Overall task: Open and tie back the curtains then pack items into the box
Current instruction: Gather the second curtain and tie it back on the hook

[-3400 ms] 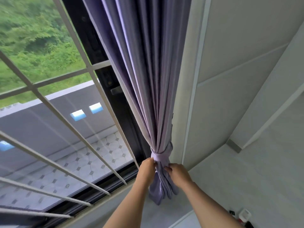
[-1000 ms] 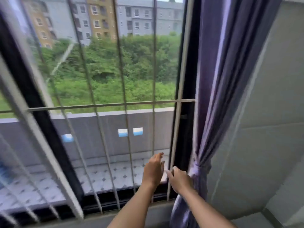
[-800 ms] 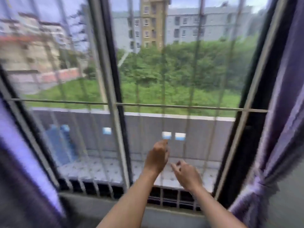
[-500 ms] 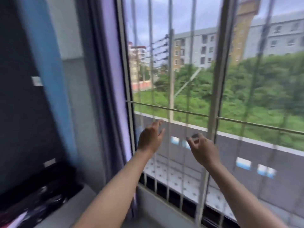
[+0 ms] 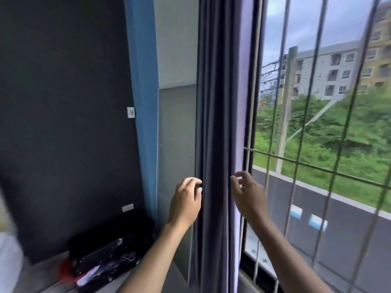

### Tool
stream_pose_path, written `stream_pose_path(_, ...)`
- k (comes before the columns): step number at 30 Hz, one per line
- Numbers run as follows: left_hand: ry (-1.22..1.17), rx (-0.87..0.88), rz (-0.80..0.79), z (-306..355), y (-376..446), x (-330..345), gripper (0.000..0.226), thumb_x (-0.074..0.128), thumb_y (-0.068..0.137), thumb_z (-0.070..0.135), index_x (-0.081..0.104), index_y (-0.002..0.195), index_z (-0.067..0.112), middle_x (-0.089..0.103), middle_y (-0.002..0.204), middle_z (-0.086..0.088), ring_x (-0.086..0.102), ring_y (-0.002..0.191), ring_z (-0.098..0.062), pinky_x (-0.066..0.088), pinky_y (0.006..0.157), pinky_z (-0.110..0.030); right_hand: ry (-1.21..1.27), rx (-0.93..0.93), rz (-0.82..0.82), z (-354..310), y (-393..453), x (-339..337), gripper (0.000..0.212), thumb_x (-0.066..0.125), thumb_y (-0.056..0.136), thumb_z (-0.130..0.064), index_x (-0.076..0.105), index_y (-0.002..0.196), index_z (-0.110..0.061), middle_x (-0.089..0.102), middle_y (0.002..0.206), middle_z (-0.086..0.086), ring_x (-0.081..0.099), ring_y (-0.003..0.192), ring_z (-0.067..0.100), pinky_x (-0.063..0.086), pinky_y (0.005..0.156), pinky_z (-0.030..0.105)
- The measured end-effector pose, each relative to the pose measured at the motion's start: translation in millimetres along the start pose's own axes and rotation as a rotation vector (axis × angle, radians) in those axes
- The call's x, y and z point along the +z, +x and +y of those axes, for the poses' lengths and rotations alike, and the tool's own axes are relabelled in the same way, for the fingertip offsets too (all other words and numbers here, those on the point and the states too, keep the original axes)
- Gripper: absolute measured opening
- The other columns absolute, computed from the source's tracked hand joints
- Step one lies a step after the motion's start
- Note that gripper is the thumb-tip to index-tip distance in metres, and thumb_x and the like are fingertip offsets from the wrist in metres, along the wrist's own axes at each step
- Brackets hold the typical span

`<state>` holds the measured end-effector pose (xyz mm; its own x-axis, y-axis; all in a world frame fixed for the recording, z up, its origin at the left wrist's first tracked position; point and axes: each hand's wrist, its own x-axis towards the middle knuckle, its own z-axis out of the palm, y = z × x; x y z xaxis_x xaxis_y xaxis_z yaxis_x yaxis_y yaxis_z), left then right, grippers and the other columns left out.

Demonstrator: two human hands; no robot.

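A gathered purple curtain (image 5: pixel 218 144) hangs straight down at the left edge of the window, running out of the frame at top and bottom, and no tie-back shows on it. To its right the window's grille bars (image 5: pixel 273 127) stand between the viewer and a utility pole (image 5: pixel 285 111), green scrub and apartment blocks beyond. To its left come a grey wall panel, a blue strip (image 5: pixel 143 102) and a dark wall with a small white switch plate (image 5: pixel 131 112). Low at the left sits an open black case (image 5: pixel 110 252) holding dark, red and white items too blurred to name; its left end smears into motion blur. The left hand (image 5: pixel 186 205) is at the curtain's left edge, fingers curled loosely with the tips at the fabric; whether they grip it cannot be told. The right hand (image 5: pixel 249 197) is just right of the folds, fingers loosely curved and slightly spread, holding nothing. Half a second ago both hands were raised in front of the bars, well right of this curtain; now they flank it, and the view has swung left to centre it.
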<state>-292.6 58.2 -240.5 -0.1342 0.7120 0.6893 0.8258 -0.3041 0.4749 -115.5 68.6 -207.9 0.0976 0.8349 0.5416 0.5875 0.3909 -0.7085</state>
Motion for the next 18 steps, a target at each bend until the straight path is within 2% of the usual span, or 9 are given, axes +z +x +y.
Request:
stream_pose_path(4, 0.039, 0.049, -0.055, -65, 49, 12, 0.021, 0.046, 0.095, 0.018, 0.060, 0.110, 0.021, 0.057, 0.117, 0.008, 0.051, 0.108, -0.011, 0.042, 0.090, -0.024, 0.013, -0.025, 0.042, 4, 40, 68, 0.014, 0.056, 0.095, -0.032, 0.062, 0.101, -0.021, 0.072, 0.089, -0.003, 0.067, 0.084, 0.024, 0.042, 0.066, 0.029)
stream_pose_path(7, 0.012, 0.069, -0.112, -107, 95, 28, 0.022, 0.045, 0.096, 0.020, 0.060, 0.111, 0.023, 0.055, 0.116, 0.013, 0.050, 0.109, -0.005, 0.037, 0.091, -0.015, 0.015, -0.003, 0.092, 13, 80, 112, 0.015, 0.057, 0.093, -0.031, 0.061, 0.104, -0.022, 0.067, 0.079, -0.009, 0.066, 0.080, 0.023, 0.039, 0.063, 0.028)
stream_pose_path(9, 0.004, 0.120, -0.167, -128, 127, 40, 0.022, 0.045, 0.096, 0.019, 0.059, 0.112, 0.024, 0.055, 0.116, 0.014, 0.050, 0.109, -0.002, 0.035, 0.091, -0.011, 0.033, 0.022, 0.124, 17, 110, 137, 0.016, 0.058, 0.093, -0.030, 0.060, 0.107, -0.022, 0.068, 0.080, -0.008, 0.067, 0.077, 0.021, 0.044, 0.064, 0.030)
stream_pose_path(13, -0.091, 0.160, -0.174, -160, 186, 60, 0.023, 0.045, 0.096, 0.015, 0.060, 0.113, 0.021, 0.056, 0.116, 0.012, 0.056, 0.100, -0.004, 0.043, 0.086, -0.016, 0.032, 0.038, 0.157, 20, 159, 179, 0.021, 0.057, 0.094, -0.028, 0.059, 0.115, -0.023, 0.070, 0.082, -0.007, 0.063, 0.067, 0.012, 0.041, 0.062, 0.028)
stream_pose_path(18, -0.219, 0.196, -0.169, -194, 239, 91, 0.023, 0.050, 0.093, 0.009, 0.062, 0.111, 0.019, 0.060, 0.109, 0.006, 0.058, 0.086, -0.008, 0.041, 0.077, -0.013, -0.036, 0.053, 0.156, 18, 196, 213, 0.022, 0.055, 0.095, -0.026, 0.056, 0.117, -0.025, 0.070, 0.087, -0.011, 0.064, 0.073, 0.010, 0.049, 0.068, 0.029)
